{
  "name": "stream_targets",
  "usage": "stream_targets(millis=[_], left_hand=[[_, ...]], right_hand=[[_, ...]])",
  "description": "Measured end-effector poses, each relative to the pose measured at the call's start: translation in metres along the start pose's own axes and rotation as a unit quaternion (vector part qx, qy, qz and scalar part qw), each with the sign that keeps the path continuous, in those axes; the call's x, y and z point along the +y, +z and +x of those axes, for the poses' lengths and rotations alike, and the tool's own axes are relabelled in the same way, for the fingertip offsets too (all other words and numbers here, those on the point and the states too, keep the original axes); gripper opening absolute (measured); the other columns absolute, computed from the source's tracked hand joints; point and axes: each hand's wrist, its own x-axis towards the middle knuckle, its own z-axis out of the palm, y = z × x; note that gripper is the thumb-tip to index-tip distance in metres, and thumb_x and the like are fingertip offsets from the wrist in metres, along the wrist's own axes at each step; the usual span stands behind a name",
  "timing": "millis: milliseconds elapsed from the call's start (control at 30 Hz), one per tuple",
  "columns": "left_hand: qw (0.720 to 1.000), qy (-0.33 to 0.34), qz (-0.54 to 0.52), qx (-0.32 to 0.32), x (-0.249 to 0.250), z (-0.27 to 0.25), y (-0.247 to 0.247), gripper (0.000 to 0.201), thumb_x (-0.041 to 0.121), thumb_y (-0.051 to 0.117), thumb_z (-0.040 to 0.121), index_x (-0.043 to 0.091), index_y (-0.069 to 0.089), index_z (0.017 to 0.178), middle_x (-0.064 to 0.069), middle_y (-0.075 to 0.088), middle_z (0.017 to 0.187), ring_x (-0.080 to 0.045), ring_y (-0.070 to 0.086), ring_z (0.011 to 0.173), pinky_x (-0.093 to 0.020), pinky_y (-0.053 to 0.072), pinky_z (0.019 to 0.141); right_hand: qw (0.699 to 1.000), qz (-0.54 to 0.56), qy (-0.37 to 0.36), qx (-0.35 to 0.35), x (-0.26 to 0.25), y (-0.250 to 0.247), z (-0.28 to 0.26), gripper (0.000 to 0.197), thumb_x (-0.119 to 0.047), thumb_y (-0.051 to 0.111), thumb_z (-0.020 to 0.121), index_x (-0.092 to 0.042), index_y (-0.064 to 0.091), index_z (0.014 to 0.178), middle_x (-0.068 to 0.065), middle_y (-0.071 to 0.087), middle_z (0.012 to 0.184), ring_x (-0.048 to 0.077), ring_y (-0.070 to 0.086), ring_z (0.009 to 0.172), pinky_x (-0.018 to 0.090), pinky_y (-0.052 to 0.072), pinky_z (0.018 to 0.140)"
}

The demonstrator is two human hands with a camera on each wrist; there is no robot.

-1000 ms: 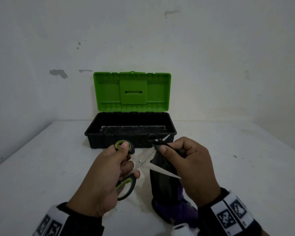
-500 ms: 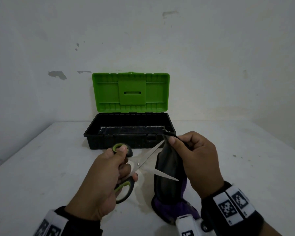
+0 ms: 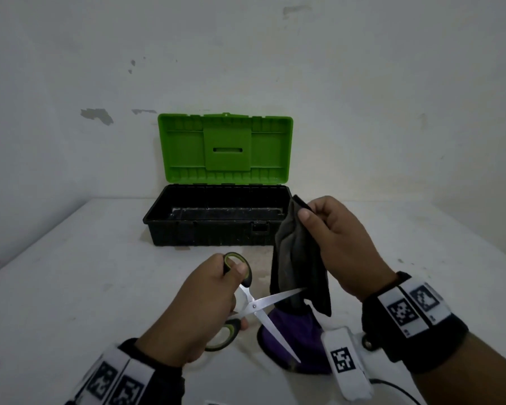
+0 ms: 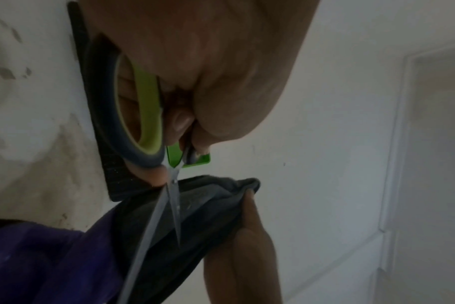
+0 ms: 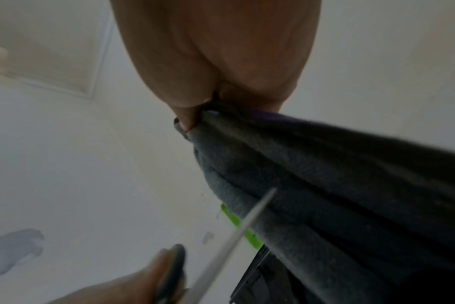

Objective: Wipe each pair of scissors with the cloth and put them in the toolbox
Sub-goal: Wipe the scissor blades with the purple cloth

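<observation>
Toolbox [image 3: 216, 226] stands lid-up at the table's [image 3: 70, 287] far edge by the wall; bare tabletop lies on both sides. Left hand [image 3: 199, 311] grips the scissors [image 3: 254, 306] by the handles, blades spread wide. Right hand [image 3: 338, 244] pinches the cloth [image 3: 298, 258] top between thumb and fingers; it hangs behind the upper blade, lower end on the table.
</observation>
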Motion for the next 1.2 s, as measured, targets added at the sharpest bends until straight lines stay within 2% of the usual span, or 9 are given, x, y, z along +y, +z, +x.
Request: stream_targets(millis=[200, 300, 400, 500, 600, 733, 867, 1067, 1200], left_hand=[[0.999, 0.036, -0.028, 0.029, -0.003, 0.013, -0.002, 0.024, 0.030, 0.047, 0.100, 0.011, 0.058, 0.093, -0.002, 0.042, 0.065, -0.012, 0.043, 0.051, -0.041, 0.060, 0.060], [0.996, 0.066, -0.025, 0.049, -0.003, 0.016, -0.007, 0.023, 0.029, 0.048, 0.100, 0.010, 0.057, 0.092, 0.000, 0.040, 0.061, -0.010, 0.042, 0.048, -0.038, 0.058, 0.057], [0.995, 0.085, 0.006, 0.046, -0.002, 0.014, -0.008, 0.023, 0.031, 0.046, 0.100, 0.013, 0.057, 0.091, -0.001, 0.039, 0.061, -0.013, 0.045, 0.049, -0.039, 0.060, 0.057], [0.993, 0.108, 0.031, 0.033, 0.003, 0.010, -0.006, 0.022, 0.030, 0.045, 0.100, 0.012, 0.056, 0.091, 0.004, 0.042, 0.059, -0.007, 0.050, 0.042, -0.047, 0.060, 0.061], [0.988, 0.147, 0.042, 0.024, 0.008, 0.006, -0.002, 0.022, 0.026, 0.046, 0.100, 0.007, 0.052, 0.091, 0.008, 0.045, 0.055, -0.006, 0.049, 0.039, -0.045, 0.059, 0.058], [0.976, 0.204, 0.076, 0.007, 0.012, 0.005, -0.001, 0.020, 0.025, 0.047, 0.099, 0.011, 0.049, 0.085, 0.014, 0.052, 0.052, -0.014, 0.054, 0.042, -0.031, 0.054, 0.047], [0.968, 0.228, 0.104, 0.009, 0.011, 0.005, -0.004, 0.020, 0.027, 0.048, 0.098, 0.014, 0.049, 0.082, 0.001, 0.055, 0.068, -0.020, 0.058, 0.044, -0.025, 0.048, 0.044], [0.971, 0.219, 0.097, -0.023, 0.014, 0.002, -0.008, 0.023, 0.031, 0.046, 0.097, 0.011, 0.050, 0.086, 0.015, 0.056, 0.058, -0.017, 0.058, 0.044, -0.037, 0.054, 0.048], [0.970, 0.221, 0.093, -0.031, 0.018, -0.002, -0.008, 0.031, 0.040, 0.045, 0.091, 0.009, 0.051, 0.089, 0.012, 0.055, 0.056, -0.012, 0.055, 0.043, -0.044, 0.056, 0.050]], right_hand=[[0.968, 0.065, -0.022, -0.242, -0.008, 0.005, -0.023, 0.007, -0.017, 0.063, 0.089, -0.020, 0.057, 0.089, 0.002, 0.067, 0.084, 0.013, 0.063, 0.077, 0.025, 0.049, 0.070], [0.943, -0.050, -0.087, -0.316, -0.010, -0.004, -0.040, 0.017, -0.008, 0.073, 0.083, -0.014, 0.061, 0.094, -0.006, 0.070, 0.098, 0.010, 0.067, 0.092, 0.024, 0.051, 0.079], [0.936, -0.103, -0.139, -0.307, -0.008, -0.012, -0.047, 0.014, -0.007, 0.065, 0.080, -0.017, 0.065, 0.089, -0.005, 0.069, 0.098, 0.019, 0.065, 0.098, 0.033, 0.052, 0.086], [0.957, -0.141, -0.158, -0.199, -0.002, -0.012, -0.042, 0.004, -0.023, 0.062, 0.083, -0.025, 0.065, 0.085, -0.011, 0.069, 0.096, 0.012, 0.064, 0.097, 0.016, 0.046, 0.084], [0.929, -0.273, -0.147, -0.201, 0.000, -0.008, -0.034, 0.027, -0.053, 0.061, 0.081, -0.037, 0.067, 0.102, -0.026, 0.062, 0.098, -0.005, 0.057, 0.098, 0.010, 0.043, 0.083], [0.897, -0.299, -0.164, -0.282, 0.000, 0.005, -0.027, 0.023, -0.042, 0.065, 0.088, -0.031, 0.072, 0.107, -0.016, 0.071, 0.092, 0.000, 0.061, 0.083, 0.016, 0.049, 0.075], [0.895, -0.272, -0.122, -0.332, -0.002, 0.008, -0.023, 0.016, -0.036, 0.064, 0.092, -0.025, 0.072, 0.100, -0.008, 0.073, 0.092, 0.005, 0.064, 0.081, 0.021, 0.052, 0.073], [0.881, -0.268, -0.149, -0.360, 0.001, 0.003, -0.020, 0.018, -0.037, 0.056, 0.096, -0.023, 0.068, 0.097, -0.009, 0.068, 0.086, 0.004, 0.059, 0.077, 0.016, 0.045, 0.068], [0.881, -0.268, -0.141, -0.364, 0.000, -0.008, -0.020, 0.020, -0.037, 0.055, 0.097, -0.022, 0.068, 0.094, -0.007, 0.068, 0.084, 0.008, 0.060, 0.077, 0.023, 0.048, 0.069]])
